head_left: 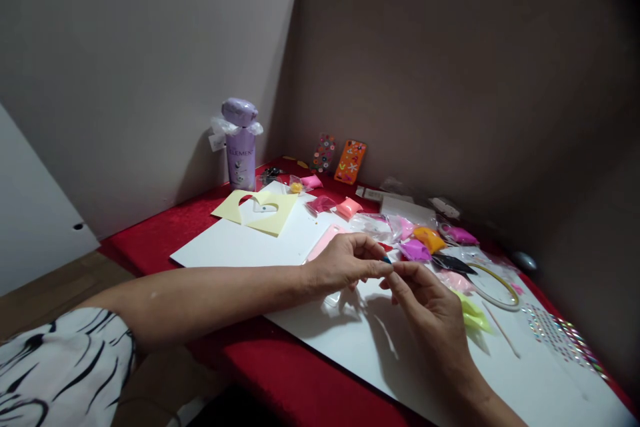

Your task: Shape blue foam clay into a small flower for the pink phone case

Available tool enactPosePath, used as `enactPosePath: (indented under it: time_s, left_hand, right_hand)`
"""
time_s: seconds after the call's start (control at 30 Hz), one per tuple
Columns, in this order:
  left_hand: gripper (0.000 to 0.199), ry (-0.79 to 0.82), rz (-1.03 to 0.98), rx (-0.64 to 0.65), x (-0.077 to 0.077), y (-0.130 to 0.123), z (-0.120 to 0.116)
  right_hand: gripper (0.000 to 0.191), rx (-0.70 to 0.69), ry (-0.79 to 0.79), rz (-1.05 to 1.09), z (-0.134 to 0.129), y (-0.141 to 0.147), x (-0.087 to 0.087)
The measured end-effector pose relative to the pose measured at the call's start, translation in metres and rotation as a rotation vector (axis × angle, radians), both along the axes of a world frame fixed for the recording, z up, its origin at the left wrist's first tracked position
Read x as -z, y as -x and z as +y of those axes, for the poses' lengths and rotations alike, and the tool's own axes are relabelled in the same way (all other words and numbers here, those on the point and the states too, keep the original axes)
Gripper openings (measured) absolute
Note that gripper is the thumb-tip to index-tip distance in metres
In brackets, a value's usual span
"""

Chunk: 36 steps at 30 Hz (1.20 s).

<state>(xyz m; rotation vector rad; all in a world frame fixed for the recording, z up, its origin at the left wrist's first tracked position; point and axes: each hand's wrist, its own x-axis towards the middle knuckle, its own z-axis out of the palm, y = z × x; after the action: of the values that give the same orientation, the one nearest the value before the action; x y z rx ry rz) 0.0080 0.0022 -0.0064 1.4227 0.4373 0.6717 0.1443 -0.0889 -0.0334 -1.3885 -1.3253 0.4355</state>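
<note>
Above the white board (230, 247), my two hands meet fingertip to fingertip. A small dark blue piece (387, 259) shows at the pinched fingertips of my left hand (350, 260). My right hand (430, 297) has its thumb and forefinger pressed together right beside that piece; whatever lies between them is hidden. Partly behind my left hand lies a pink phone case (326, 242) on the board. Colourful clay packets, among them an orange one (429, 238) and a purple one (415, 250), lie just beyond my fingers.
Yellow paper with a heart cut-out (235, 209) lies at the back left, near a purple bottle (241, 160). Two decorated cases, one orange (350, 161), lean on the wall. A hoop (500, 288), a thin stick (501, 330) and gem stickers (555, 335) are on the right.
</note>
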Motion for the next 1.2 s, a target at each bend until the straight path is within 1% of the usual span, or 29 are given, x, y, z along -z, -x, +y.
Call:
enactPosePath:
  time_s: [0.13, 0.23, 0.5, 0.67, 0.8, 1.0, 1.07, 1.13, 1.2]
  left_hand:
    - [0.032, -0.03, 0.04, 0.004, -0.0007, 0.0012, 0.0003]
    - [0.032, -0.03, 0.034, 0.003, 0.0007, 0.0013, 0.0007]
    - [0.032, 0.036, -0.019, 0.037, 0.0052, 0.0002, 0.0026]
    - [0.031, 0.043, -0.012, 0.034, 0.005, -0.0003, 0.0026]
    - [0.028, 0.055, -0.033, 0.044, 0.0051, -0.0001, 0.0023]
    - [0.026, 0.022, -0.055, 0.041, 0.0029, 0.0001, 0.0006]
    - [0.025, -0.033, -0.063, 0.004, 0.0006, 0.0004, -0.0014]
    - [0.023, -0.106, -0.069, -0.053, -0.0016, 0.0006, -0.0035]
    - [0.02, -0.153, -0.067, -0.098, -0.003, 0.0007, -0.0049]
  right_hand:
    - [0.016, -0.03, -0.006, 0.014, -0.0006, 0.0018, -0.0009]
    - [0.016, -0.048, 0.002, 0.007, -0.0017, 0.0028, -0.0028]
    - [0.017, -0.028, 0.015, 0.042, -0.0015, 0.0032, -0.0046]
    - [0.016, -0.051, 0.018, 0.041, -0.0009, 0.0024, -0.0031]
    - [0.016, -0.037, 0.023, 0.043, -0.0025, 0.0037, -0.004]
    - [0.015, -0.035, 0.002, -0.004, -0.0037, 0.0029, -0.0028]
    - [0.015, -0.001, -0.025, -0.04, -0.0037, 0.0024, -0.0019]
    - [0.018, 0.075, -0.071, -0.077, -0.004, 0.0042, -0.0034]
    - [0.019, 0.149, -0.164, -0.106, -0.0065, 0.0092, -0.0085]
